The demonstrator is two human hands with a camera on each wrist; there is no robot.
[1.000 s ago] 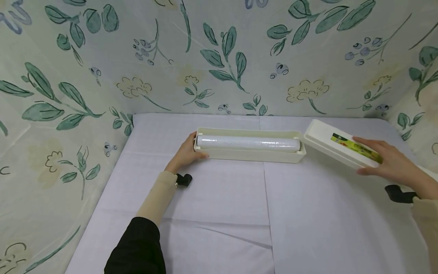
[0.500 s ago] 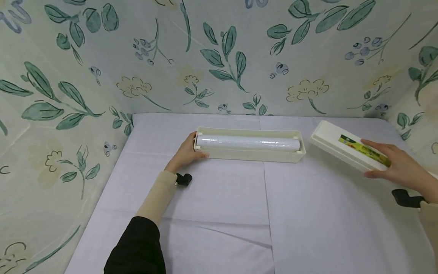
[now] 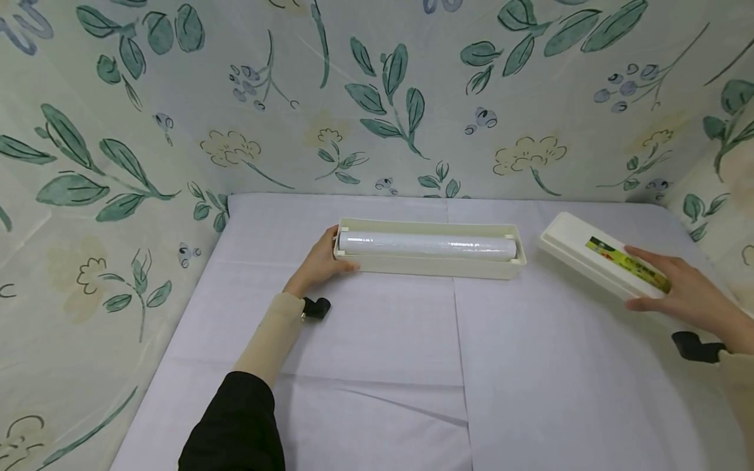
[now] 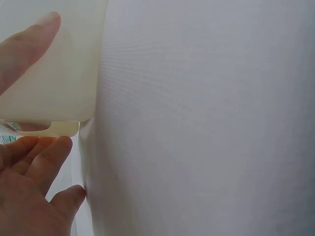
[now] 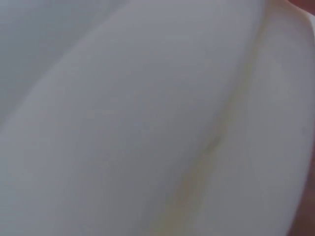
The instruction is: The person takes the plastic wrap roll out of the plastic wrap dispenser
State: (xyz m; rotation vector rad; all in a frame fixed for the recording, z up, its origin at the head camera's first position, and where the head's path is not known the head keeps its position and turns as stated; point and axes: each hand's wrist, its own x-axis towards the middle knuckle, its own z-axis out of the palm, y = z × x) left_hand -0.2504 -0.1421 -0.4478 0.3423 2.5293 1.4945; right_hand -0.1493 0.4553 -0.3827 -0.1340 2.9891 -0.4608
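Observation:
A long off-white cling film box lies uncovered on the white cloth. Inside it is a shiny roll of cling film. My left hand grips the box's left end, its thumb on the front wall. The left wrist view shows that thumb against the box wall and fingers by its end. To the right, my right hand holds the white lid, which has a yellow-green label. The lid slants, apart from the box. In the right wrist view, the lid is blurred and fills most of the frame.
White cloth with creases covers the table. A curtain printed with leaves and flowers stands behind and to the left. Each wrist bears a black camera mount, such as the left one.
My right hand has moved the lid to the right, away from the box's right end, then lowered it slightly. My left hand and the box have stayed in place.

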